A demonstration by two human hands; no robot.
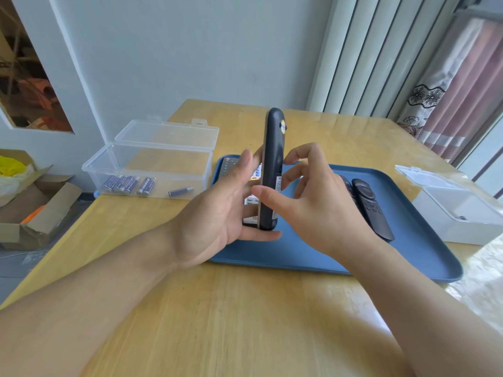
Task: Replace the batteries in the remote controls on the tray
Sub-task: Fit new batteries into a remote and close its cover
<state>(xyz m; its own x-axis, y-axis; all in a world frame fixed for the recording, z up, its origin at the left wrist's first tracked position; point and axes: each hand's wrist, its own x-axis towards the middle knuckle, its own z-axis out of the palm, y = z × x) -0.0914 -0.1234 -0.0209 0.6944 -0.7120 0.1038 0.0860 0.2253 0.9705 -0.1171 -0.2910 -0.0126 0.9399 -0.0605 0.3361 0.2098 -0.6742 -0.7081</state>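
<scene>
Since batteries come first on the left: clear box (147,170) sits open at the table (217,308) edge, lid up, several blue cells (128,184) loose on its floor. Cardboard carton (32,213) lower left, off the table.

Left hand (217,210) cradles the dark remote (272,170) above the blue tray (299,254): fingers half open behind the button face, little finger under the bottom end, thumb up and off it. The remote stands upright, on edge to the camera, back shell facing right. Another remote (231,165) lies flat on the tray's far-left corner, mostly hidden by the hand.

Right hand (313,202) loosely spread, thumb tip on the remote's near edge, fingertips at the back shell. Not clamped on anything.

Handling, my read: rigid plastic, light, smooth shell, so it could slip if pushed on one side only. Hold by the long edges, keep the back free for the cover. Cover latch is probably the fragile bit.

Further right: two black remotes (364,205) side by side on the tray, just beside the right hand. White box (457,210) open beyond the tray's right rim; contents unclear. Nothing blocks the reach to the cells except the held remote itself.
</scene>
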